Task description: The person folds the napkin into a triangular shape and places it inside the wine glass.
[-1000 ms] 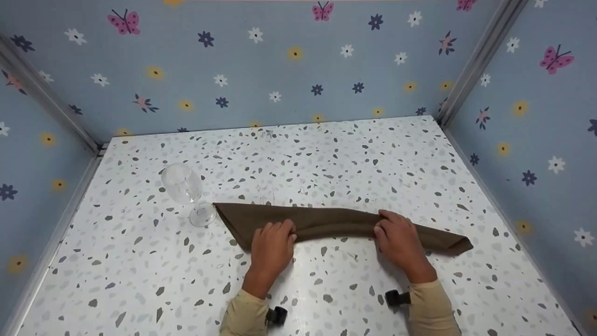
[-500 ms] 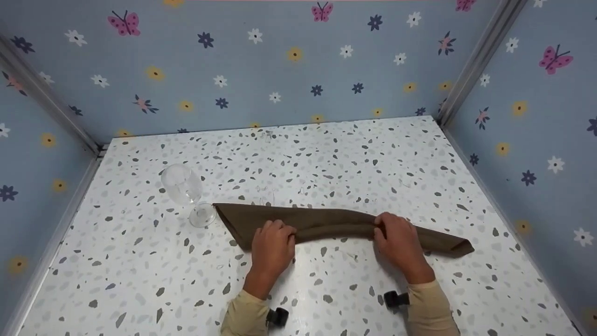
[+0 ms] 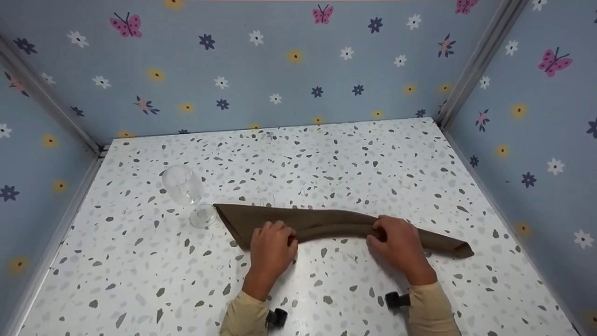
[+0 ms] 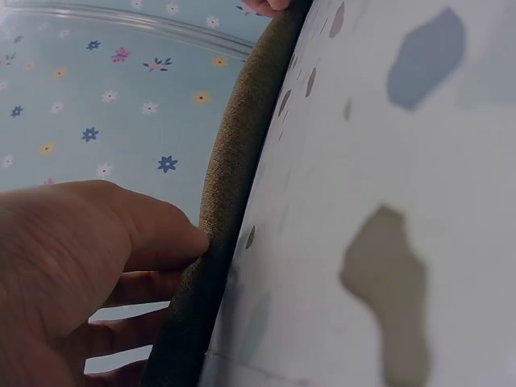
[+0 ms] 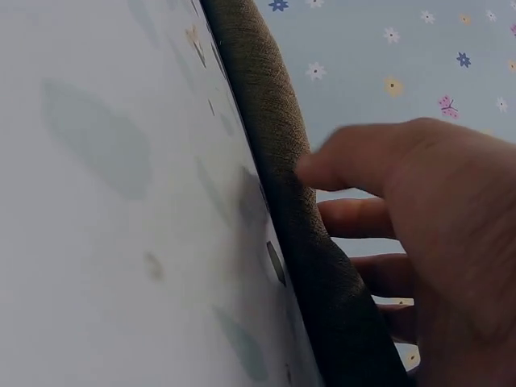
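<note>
A brown cloth napkin [image 3: 322, 219] lies lengthwise across the speckled table, its near edge rolled up and its left end spread into a wider, pointed flap. Toward that left end, my left hand [image 3: 272, 247] grips the roll with fingers curled over it; in the left wrist view the thumb [image 4: 173, 238] presses the near side. My right hand [image 3: 399, 242] holds the roll further right, fingers over the top and thumb on the near side, as the right wrist view shows the thumb [image 5: 347, 161] at the fabric. The fingertips behind the roll are hidden.
A clear stemmed glass [image 3: 183, 184] stands left of the napkin, its foot close to the napkin's left corner. Blue patterned panels [image 3: 261, 60] wall the table at the back and both sides. A dark wrist mount [image 3: 396, 300] projects inward from each sleeve.
My right thumb has drawn back a little from the fingers, widening the gap between them. My left hand and the napkin have hardly moved; the glass stays in place.
</note>
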Motion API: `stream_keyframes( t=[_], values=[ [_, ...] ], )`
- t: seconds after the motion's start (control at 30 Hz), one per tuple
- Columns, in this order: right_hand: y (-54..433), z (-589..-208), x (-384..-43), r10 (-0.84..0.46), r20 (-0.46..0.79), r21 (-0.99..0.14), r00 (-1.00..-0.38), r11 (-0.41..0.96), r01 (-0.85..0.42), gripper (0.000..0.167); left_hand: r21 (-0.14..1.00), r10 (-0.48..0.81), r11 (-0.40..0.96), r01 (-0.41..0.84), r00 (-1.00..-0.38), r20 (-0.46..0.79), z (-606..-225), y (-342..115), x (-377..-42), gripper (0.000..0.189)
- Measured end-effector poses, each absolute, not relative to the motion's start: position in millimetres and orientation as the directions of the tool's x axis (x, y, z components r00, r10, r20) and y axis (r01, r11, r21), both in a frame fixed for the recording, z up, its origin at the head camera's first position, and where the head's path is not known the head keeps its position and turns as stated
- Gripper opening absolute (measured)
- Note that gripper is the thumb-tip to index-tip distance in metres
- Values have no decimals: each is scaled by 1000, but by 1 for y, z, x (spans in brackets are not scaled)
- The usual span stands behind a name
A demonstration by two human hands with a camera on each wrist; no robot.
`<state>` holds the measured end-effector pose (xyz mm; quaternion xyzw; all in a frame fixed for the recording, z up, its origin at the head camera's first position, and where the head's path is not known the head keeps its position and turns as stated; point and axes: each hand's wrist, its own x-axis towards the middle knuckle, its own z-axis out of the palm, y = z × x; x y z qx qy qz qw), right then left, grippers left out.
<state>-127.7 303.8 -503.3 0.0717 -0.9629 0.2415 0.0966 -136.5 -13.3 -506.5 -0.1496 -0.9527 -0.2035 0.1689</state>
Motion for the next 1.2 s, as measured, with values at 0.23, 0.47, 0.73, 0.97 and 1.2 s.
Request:
stream_keyframes(
  t=[0.23,0.47,0.73,0.97,1.2],
  values=[
    [304,-503,-126,-104,188,-439,-977,881,-178,17,321,232,870,373,-886,401,-511,-15,-137,13],
    [303,-503,-125,-98,215,-439,-972,879,-186,7,352,212,869,349,-904,373,-511,-15,-136,11],
    [301,-504,-127,-68,241,-449,-968,876,-173,8,360,219,868,341,-915,340,-511,-14,-136,9],
    [300,-503,-127,-57,251,-445,-966,879,-168,7,371,223,860,351,-912,345,-511,-15,-137,8],
    [300,-502,-127,-47,232,-440,-972,886,-148,9,402,211,841,363,-903,375,-509,-16,-137,10]
  ],
)
